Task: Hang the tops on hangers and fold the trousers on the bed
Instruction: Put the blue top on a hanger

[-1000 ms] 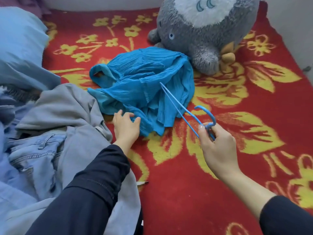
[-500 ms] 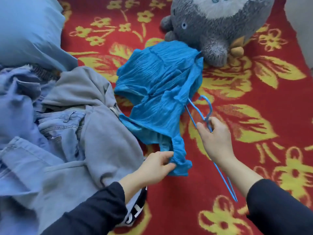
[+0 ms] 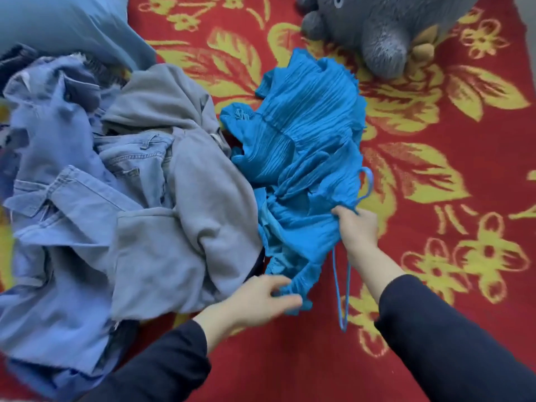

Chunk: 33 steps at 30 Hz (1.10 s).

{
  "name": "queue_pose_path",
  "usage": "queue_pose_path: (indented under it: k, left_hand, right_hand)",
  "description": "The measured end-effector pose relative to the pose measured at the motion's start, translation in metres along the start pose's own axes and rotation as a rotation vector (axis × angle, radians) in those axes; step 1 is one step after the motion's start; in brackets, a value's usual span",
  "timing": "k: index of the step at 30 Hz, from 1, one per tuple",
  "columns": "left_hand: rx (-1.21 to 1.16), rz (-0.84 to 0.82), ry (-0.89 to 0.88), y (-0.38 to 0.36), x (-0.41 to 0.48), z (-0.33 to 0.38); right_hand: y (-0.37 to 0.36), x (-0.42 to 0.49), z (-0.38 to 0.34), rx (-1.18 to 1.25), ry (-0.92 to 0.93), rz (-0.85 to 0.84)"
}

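Observation:
A crinkled bright blue top (image 3: 304, 146) lies on the red flowered bed cover (image 3: 435, 285), stretched toward me. My left hand (image 3: 261, 297) pinches its near hem. My right hand (image 3: 358, 227) grips a thin blue wire hanger (image 3: 340, 291) at the top's right edge. The hook of that hanger (image 3: 367, 184) sticks out beyond the fabric, and its long loop hangs below my wrist. Left of the top sits a pile with a grey hoodie (image 3: 185, 213) and light blue jeans (image 3: 72, 198).
A grey plush toy (image 3: 383, 27) sits at the far edge, just behind the blue top. A blue pillow (image 3: 58, 27) lies at the far left, behind the clothes pile. Bare bed cover spreads to the right of my right arm.
My left hand pulled the blue top's hem toward me. My right hand brought the hanger down against the top's right edge, and the view tilted lower.

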<state>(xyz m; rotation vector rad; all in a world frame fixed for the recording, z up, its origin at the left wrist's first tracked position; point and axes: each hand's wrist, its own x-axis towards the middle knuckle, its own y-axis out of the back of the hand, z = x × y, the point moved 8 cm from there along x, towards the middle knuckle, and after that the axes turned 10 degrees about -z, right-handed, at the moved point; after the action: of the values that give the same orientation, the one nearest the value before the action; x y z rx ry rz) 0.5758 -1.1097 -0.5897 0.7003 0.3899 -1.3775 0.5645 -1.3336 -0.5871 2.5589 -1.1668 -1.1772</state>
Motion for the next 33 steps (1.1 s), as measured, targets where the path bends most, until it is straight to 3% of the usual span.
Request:
queue_pose_path:
  k: [3, 6, 11, 13, 16, 18, 20, 25, 29, 33]
  left_hand:
    - [-0.498, 0.274, 0.211, 0.035, 0.008, -0.017]
    - [-0.973, 0.256, 0.35, 0.04, 0.028, -0.016]
    - [-1.027, 0.197, 0.364, 0.023, 0.055, 0.002]
    - [-1.089, 0.231, 0.319, 0.009, 0.055, 0.008]
    - [-1.209, 0.473, 0.113, 0.009, 0.033, 0.013]
    - [-1.03, 0.554, -0.012, 0.012, 0.003, 0.024]
    - [-0.615, 0.551, -0.083, 0.009, -0.026, 0.04]
    - [0.077, 0.586, -0.254, -0.004, -0.084, 0.084]
    - [0.399, 0.585, -0.439, -0.02, -0.115, 0.118]
    - [0.543, 0.585, -0.514, -0.025, -0.137, 0.13]
  right_hand:
    - [0.016, -0.013, -0.004, 0.239, -0.111, -0.105]
    - [0.018, -0.038, -0.01, 0.286, -0.16, -0.288]
    - [0.033, -0.073, 0.003, 0.239, -0.195, -0.479]
    - [0.052, -0.079, 0.014, 0.271, -0.204, -0.397]
    - [0.093, -0.084, 0.031, 0.28, -0.215, -0.133]
    - [0.115, -0.091, 0.039, 0.323, -0.221, -0.006]
    - [0.121, -0.1, 0.04, 0.371, -0.217, 0.013]
    - [0.076, -0.125, 0.013, 0.196, -0.144, -0.242]
    - [0.03, -0.141, -0.009, -0.052, -0.127, -0.393]
    - [-0.008, -0.159, -0.022, -0.129, -0.119, -0.567]
